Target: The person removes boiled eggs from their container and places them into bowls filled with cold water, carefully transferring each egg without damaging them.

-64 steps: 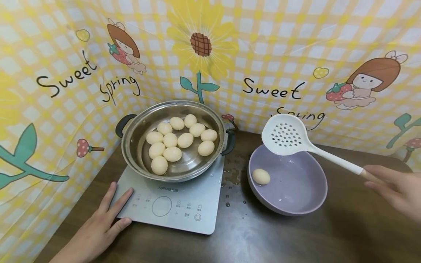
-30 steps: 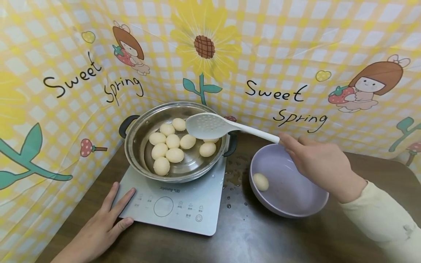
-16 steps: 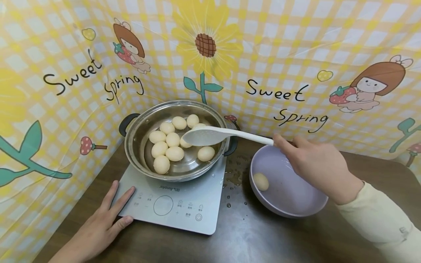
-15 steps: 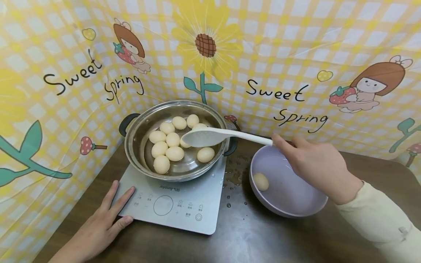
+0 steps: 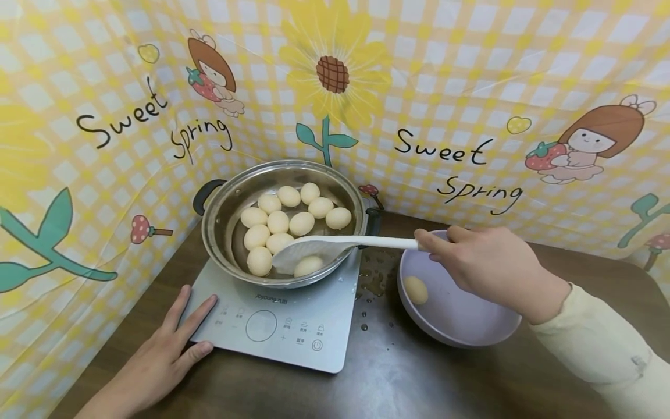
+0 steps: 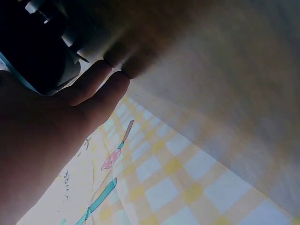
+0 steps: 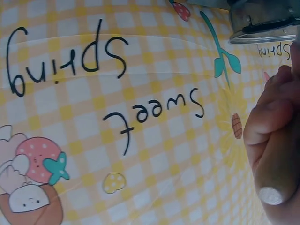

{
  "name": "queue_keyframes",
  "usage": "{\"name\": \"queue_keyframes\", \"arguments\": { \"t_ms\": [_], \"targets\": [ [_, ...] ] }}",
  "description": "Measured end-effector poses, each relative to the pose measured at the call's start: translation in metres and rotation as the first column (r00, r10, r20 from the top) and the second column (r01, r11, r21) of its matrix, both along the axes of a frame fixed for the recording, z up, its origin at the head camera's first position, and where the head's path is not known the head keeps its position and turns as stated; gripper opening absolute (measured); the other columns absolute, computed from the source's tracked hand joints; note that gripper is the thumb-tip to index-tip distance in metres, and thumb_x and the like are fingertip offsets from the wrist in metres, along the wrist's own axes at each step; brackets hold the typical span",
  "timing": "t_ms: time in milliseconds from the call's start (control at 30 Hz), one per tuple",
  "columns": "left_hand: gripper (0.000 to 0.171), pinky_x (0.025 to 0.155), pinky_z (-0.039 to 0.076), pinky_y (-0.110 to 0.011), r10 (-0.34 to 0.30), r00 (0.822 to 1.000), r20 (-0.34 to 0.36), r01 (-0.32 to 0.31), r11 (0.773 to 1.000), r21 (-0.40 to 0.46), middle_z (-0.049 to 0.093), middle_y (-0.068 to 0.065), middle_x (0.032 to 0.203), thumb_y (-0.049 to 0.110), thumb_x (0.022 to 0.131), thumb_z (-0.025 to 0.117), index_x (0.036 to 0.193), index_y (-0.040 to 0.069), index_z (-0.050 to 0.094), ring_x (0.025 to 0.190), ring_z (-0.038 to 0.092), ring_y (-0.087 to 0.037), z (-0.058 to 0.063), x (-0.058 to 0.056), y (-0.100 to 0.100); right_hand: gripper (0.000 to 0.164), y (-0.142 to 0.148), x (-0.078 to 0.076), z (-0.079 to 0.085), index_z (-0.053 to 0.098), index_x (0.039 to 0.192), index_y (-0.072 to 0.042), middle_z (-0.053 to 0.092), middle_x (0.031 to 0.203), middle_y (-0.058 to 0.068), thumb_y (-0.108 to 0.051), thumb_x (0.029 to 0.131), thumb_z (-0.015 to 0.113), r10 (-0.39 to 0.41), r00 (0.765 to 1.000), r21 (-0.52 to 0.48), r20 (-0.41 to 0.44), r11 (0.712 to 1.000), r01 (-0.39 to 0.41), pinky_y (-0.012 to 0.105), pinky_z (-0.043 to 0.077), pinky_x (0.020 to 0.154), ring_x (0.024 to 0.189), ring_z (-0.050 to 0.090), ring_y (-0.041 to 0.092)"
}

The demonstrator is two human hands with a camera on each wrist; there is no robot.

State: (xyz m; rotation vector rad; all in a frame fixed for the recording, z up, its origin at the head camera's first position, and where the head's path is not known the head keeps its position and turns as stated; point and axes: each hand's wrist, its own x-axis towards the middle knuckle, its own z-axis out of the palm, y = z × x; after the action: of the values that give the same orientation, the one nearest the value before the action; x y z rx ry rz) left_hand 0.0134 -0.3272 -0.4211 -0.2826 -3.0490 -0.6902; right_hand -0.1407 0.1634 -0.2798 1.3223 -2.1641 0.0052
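"Looking outward from the near egg (image 5: 309, 266), which way does your grip lie?"

"Right and slightly farther off. The egg sits in the near right part of the pot (image 5: 250, 185), long axis roughly left to right, with the head of your white spoon (image 5: 345, 241) along its far left side. Whether they touch, you cannot tell from above."

"Which of your hands counts most?"

"Your right hand (image 5: 484, 265), it seems: its fingers wrap the handle, and the spoon points left from it, over the pot's right rim. Your left hand (image 5: 162, 349) grasps nothing; its fingers lie extended at the left near corner of the cooktop (image 5: 330, 326)."

"What stands in your way?"

"The other eggs (image 5: 302, 223) crowd left and far, so sweeping left could nudge them. On the right, you have the rim to clear. Past it, water drops (image 5: 364, 327) spot the table (image 5: 408, 378); then comes the purple bowl (image 5: 460, 314), partly hidden by your right hand, a lone egg (image 5: 416, 290) at its left side."
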Motion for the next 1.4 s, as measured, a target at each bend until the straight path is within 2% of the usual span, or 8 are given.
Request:
{"name": "queue_keyframes", "arguments": {
  "t_ms": [100, 233, 467, 767, 867, 1100, 1233, 1400],
  "targets": [
    [0.076, 0.083, 0.045, -0.068, 0.001, 1.000, 0.005, -0.001, 1.000, -0.002, -0.007, -0.018, 0.167, 0.030, 0.100, 0.065, 0.163, 0.027, 0.023, 0.128, 0.041, -0.062, 0.001, -0.001, 0.000, 0.020, -0.004, 0.000, 0.003, 0.065, 0.117, -0.016, 0.039, 0.060, -0.003, -0.027, 0.102, 0.056, -0.003, 0.999, 0.034, 0.053, 0.999, 0.001, 0.027, 0.022, 0.035, 0.040, 0.021, 0.008],
    [0.076, 0.081, 0.046, -0.068, 0.008, 1.000, 0.010, -0.008, 1.000, -0.010, -0.006, -0.019, 0.167, 0.031, 0.100, 0.065, 0.163, 0.028, 0.023, 0.126, 0.042, -0.063, 0.001, -0.001, -0.001, 0.029, -0.011, 0.000, 0.007, 0.067, 0.116, -0.015, 0.042, 0.058, -0.004, -0.019, 0.088, 0.075, -0.034, 0.990, 0.081, 0.137, 0.996, 0.023, 0.028, 0.027, 0.035, 0.040, 0.026, 0.008],
    [0.075, 0.081, 0.046, -0.068, 0.020, 0.999, 0.029, -0.020, 1.000, -0.017, -0.006, -0.019, 0.167, 0.033, 0.101, 0.065, 0.163, 0.028, 0.023, 0.126, 0.041, -0.064, 0.000, 0.001, 0.000, 0.016, -0.021, -0.003, 0.017, 0.055, 0.093, -0.020, 0.033, 0.055, -0.012, -0.019, 0.095, 0.071, -0.082, 0.944, 0.166, 0.319, 0.986, 0.030, 0.027, 0.028, 0.035, 0.041, 0.029, 0.006],
    [0.075, 0.082, 0.045, -0.069, 0.028, 0.998, 0.051, -0.028, 1.000, -0.010, -0.008, -0.018, 0.167, 0.033, 0.101, 0.064, 0.163, 0.028, 0.022, 0.128, 0.038, -0.064, 0.002, 0.000, 0.001, 0.025, -0.031, -0.003, 0.035, 0.052, 0.079, -0.023, 0.033, 0.052, -0.011, -0.026, 0.101, 0.065, -0.126, 0.909, 0.222, 0.398, 0.974, 0.038, 0.029, 0.028, 0.036, 0.041, 0.031, 0.007],
    [0.075, 0.082, 0.044, -0.069, 0.032, 0.998, 0.061, -0.032, 0.999, -0.009, -0.009, -0.017, 0.167, 0.033, 0.101, 0.064, 0.163, 0.028, 0.022, 0.129, 0.038, -0.064, 0.002, 0.001, 0.002, 0.026, -0.033, -0.004, 0.038, 0.052, 0.078, -0.024, 0.033, 0.053, -0.010, -0.026, 0.102, 0.063, -0.156, 0.871, 0.245, 0.466, 0.969, 0.043, 0.030, 0.030, 0.038, 0.042, 0.032, 0.007],
    [0.075, 0.083, 0.044, -0.069, 0.028, 0.999, 0.045, -0.028, 1.000, -0.006, -0.008, -0.017, 0.168, 0.033, 0.101, 0.064, 0.163, 0.029, 0.023, 0.129, 0.039, -0.063, 0.002, 0.000, 0.003, 0.026, -0.035, -0.006, 0.044, 0.052, 0.079, -0.024, 0.039, 0.056, -0.012, -0.025, 0.105, 0.057, -0.219, 0.745, 0.278, 0.630, 0.959, 0.048, 0.029, 0.034, 0.043, 0.043, 0.036, 0.006],
    [0.075, 0.081, 0.045, -0.068, 0.028, 0.999, 0.039, -0.027, 1.000, -0.009, -0.007, -0.018, 0.167, 0.033, 0.101, 0.065, 0.163, 0.029, 0.023, 0.128, 0.040, -0.063, 0.001, 0.000, 0.002, 0.025, -0.038, -0.008, 0.046, 0.054, 0.081, -0.023, 0.041, 0.057, -0.011, -0.025, 0.106, 0.056, -0.227, 0.695, 0.284, 0.683, 0.958, 0.034, 0.029, 0.037, 0.044, 0.045, 0.039, 0.005],
    [0.075, 0.081, 0.045, -0.069, 0.030, 0.999, 0.036, -0.029, 1.000, -0.004, -0.007, -0.018, 0.167, 0.033, 0.101, 0.065, 0.163, 0.029, 0.023, 0.128, 0.039, -0.064, 0.001, 0.001, 0.001, 0.024, -0.039, -0.010, 0.048, 0.056, 0.083, -0.023, 0.043, 0.060, -0.010, -0.026, 0.107, 0.053, -0.210, 0.605, 0.265, 0.768, 0.964, -0.003, 0.028, 0.039, 0.047, 0.046, 0.041, 0.004]
  ]
}}
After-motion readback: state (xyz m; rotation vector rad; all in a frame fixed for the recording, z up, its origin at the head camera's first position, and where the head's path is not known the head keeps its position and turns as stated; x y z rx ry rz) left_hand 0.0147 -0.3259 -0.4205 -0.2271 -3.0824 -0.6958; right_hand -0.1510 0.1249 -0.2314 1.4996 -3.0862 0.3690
